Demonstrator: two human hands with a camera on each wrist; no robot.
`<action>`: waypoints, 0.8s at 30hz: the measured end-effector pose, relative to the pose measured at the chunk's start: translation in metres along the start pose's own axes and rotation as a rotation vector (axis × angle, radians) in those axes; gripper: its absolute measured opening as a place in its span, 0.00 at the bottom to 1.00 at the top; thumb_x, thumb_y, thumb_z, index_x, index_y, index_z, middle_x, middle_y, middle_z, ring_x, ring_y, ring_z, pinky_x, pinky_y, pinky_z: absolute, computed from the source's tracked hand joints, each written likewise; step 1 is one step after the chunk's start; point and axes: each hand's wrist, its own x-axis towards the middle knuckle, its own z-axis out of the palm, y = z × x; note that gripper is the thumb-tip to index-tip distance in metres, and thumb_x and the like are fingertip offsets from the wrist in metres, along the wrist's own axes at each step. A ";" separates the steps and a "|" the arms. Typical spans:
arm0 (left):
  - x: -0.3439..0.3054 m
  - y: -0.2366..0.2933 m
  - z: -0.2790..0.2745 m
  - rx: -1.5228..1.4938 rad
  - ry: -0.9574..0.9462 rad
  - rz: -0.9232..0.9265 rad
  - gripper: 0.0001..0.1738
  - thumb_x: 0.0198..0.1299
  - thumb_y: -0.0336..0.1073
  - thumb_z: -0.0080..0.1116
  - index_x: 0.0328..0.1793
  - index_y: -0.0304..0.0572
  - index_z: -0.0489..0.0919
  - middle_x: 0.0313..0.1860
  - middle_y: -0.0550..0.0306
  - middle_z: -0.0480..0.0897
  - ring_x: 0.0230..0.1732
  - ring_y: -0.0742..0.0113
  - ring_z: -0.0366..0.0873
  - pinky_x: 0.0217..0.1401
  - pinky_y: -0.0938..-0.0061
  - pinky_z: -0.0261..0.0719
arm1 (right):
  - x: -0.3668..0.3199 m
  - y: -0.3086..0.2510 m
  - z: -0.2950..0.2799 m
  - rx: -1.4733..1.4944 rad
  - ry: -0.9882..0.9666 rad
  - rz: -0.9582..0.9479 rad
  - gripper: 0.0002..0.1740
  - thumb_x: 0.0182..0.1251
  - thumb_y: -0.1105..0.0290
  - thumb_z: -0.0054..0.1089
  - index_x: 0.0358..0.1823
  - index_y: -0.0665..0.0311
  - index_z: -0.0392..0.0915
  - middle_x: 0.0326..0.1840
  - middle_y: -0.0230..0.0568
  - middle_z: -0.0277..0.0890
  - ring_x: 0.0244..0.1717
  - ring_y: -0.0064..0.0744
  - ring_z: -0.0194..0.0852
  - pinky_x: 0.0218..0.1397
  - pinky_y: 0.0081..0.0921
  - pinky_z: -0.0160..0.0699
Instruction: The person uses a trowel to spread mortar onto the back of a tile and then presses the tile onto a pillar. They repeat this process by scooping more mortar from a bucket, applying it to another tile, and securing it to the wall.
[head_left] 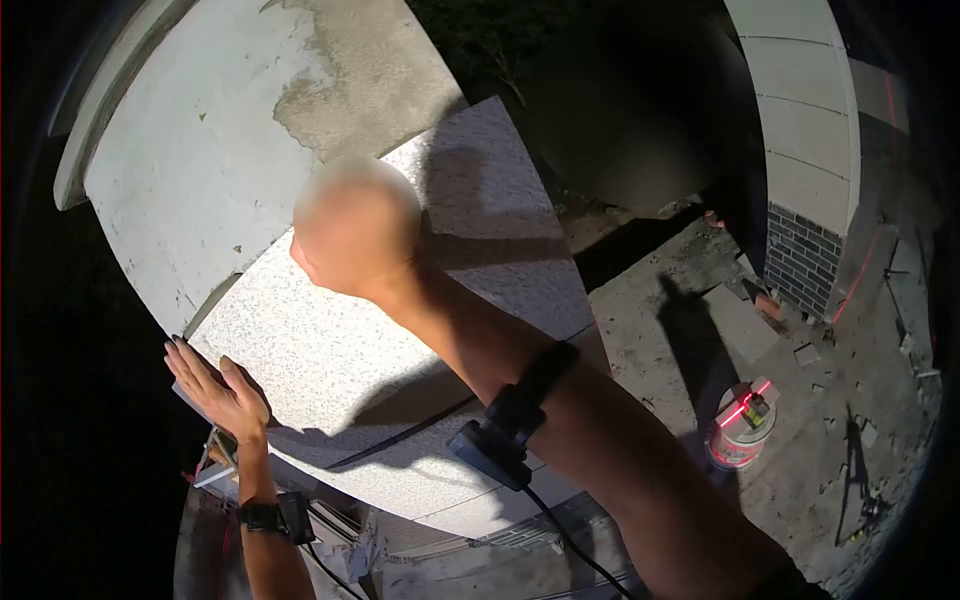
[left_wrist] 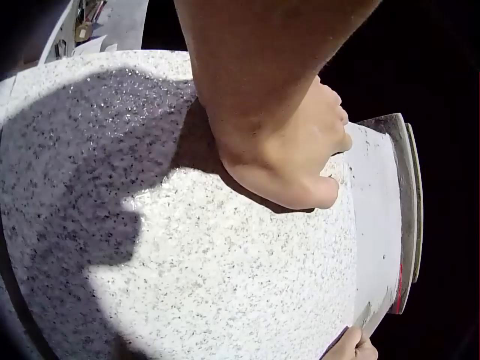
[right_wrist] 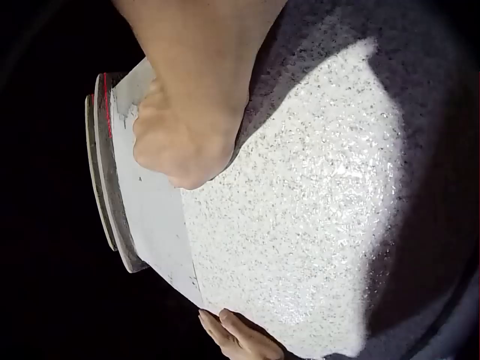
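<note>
A speckled white slab (head_left: 290, 350) lies against a grey block (head_left: 190, 170). My left hand (head_left: 225, 395) rests at the slab's left corner, fingers straight and thumb apart; from the left wrist view this hand (left_wrist: 285, 157) looks large at the slab's edge. My right hand (head_left: 355, 230), blurred in the head view, is on the slab near its joint with the grey block. Seen from the right wrist, the right hand (right_wrist: 184, 139) looks like a fist, its knuckles towards the block; what lies under it is hidden. The left hand (right_wrist: 240, 337) shows at the bottom there.
A dark line (head_left: 400, 437) crosses the near side of the slab. Rough mortar (head_left: 370, 80) covers part of the block. At the lower right stands a bucket (head_left: 738, 440) with a laser tool on top. A brick-faced pillar (head_left: 800, 250) rises at the right above rubble-strewn ground.
</note>
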 end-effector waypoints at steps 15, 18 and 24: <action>0.006 -0.004 0.004 -0.033 0.039 -0.021 0.39 0.74 0.46 0.51 0.82 0.25 0.61 0.84 0.27 0.58 0.86 0.30 0.50 0.86 0.45 0.44 | 0.008 0.010 0.011 0.011 -0.049 0.020 0.16 0.51 0.66 0.68 0.13 0.54 0.70 0.18 0.34 0.74 0.20 0.33 0.77 0.22 0.34 0.76; 0.005 -0.005 0.007 -0.056 0.061 -0.042 0.40 0.73 0.46 0.51 0.83 0.25 0.60 0.84 0.27 0.58 0.86 0.30 0.51 0.86 0.45 0.45 | 0.009 0.010 0.017 -0.068 0.107 -0.100 0.16 0.50 0.67 0.69 0.13 0.54 0.70 0.17 0.32 0.73 0.20 0.33 0.78 0.21 0.33 0.76; 0.004 -0.012 0.014 -0.070 0.119 -0.020 0.37 0.69 0.37 0.57 0.80 0.23 0.64 0.82 0.27 0.62 0.85 0.32 0.53 0.87 0.47 0.47 | 0.009 0.015 0.019 0.032 0.121 -0.159 0.12 0.52 0.72 0.69 0.17 0.56 0.72 0.18 0.35 0.71 0.22 0.38 0.77 0.22 0.35 0.75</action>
